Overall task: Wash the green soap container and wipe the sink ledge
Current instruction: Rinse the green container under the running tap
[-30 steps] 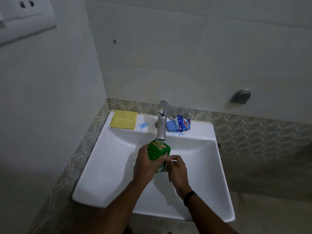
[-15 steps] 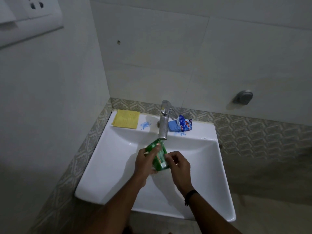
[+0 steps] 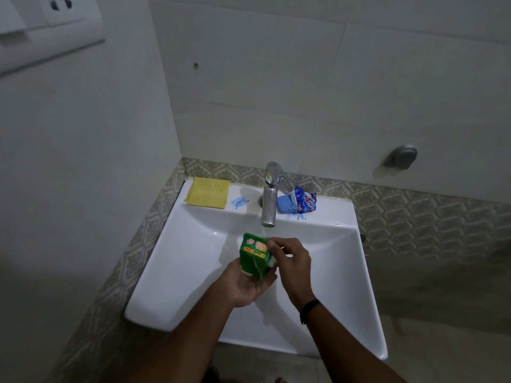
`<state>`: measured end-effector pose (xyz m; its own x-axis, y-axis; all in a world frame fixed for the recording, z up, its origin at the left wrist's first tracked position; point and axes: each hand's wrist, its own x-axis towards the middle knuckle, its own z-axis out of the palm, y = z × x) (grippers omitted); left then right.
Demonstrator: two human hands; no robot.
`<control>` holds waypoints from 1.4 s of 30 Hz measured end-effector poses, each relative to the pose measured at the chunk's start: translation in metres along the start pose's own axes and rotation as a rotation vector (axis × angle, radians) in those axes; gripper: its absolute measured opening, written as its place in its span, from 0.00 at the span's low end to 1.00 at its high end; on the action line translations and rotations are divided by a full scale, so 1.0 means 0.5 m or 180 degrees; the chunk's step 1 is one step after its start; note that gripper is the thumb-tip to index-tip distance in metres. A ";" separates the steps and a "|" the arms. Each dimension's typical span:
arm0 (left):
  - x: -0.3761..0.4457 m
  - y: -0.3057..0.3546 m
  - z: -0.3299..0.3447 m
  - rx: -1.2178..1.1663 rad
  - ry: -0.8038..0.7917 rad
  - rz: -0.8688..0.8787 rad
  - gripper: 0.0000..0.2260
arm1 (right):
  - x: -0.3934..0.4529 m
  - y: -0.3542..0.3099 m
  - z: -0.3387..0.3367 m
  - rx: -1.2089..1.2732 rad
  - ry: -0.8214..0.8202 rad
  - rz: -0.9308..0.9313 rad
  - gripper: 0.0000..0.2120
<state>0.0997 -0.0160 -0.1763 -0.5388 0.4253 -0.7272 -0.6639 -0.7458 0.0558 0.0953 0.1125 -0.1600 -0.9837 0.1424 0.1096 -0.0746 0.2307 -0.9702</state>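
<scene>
Nearest the camera, two bare forearms reach forward over a white sink [image 3: 171,275]; the right wrist wears a dark band [image 3: 309,310]. The left hand [image 3: 243,286] cups the lower end of the green soap container [image 3: 253,255] from beneath, its grip closed around the base. The right hand [image 3: 290,258] pinches the container's upper right edge with its fingertips [image 3: 272,244], so both hands are grasping the same object. The container is held tilted over the middle of the basin, label upward, just under a thin stream of water from the chrome tap [image 3: 269,200]. To do this rinse well, it seems best to keep the left hand steady as a cradle and let the right hand rub and turn the container so each face passes through the stream; wet plastic is likely slippery, so a firm hold low over the basin would limit any drop. Beyond the tap, on the sink ledge [image 3: 331,211], lie a yellow cloth [image 3: 208,192] at the left, blue smears [image 3: 239,203] beside it, and a blue soap packet [image 3: 297,203] at the right. The cloth looks handy for wiping the ledge afterwards.
</scene>
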 end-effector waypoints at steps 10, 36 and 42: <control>0.004 0.014 0.017 0.1513 0.0535 0.1323 0.27 | 0.002 0.042 0.004 0.0354 0.0437 0.1097 0.12; 0.000 0.013 -0.038 0.5413 -0.0247 0.4670 0.34 | 0.020 0.045 -0.027 0.1476 -0.0090 0.2321 0.16; -0.010 0.010 -0.015 0.4371 -0.0205 0.3859 0.33 | 0.014 0.037 -0.029 0.1387 -0.0135 0.2393 0.09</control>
<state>0.1029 -0.0257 -0.1776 -0.9844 0.0760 0.1584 0.1730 0.2626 0.9493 0.0896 0.1315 -0.1741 -0.8019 0.0711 -0.5932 0.5499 -0.3004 -0.7794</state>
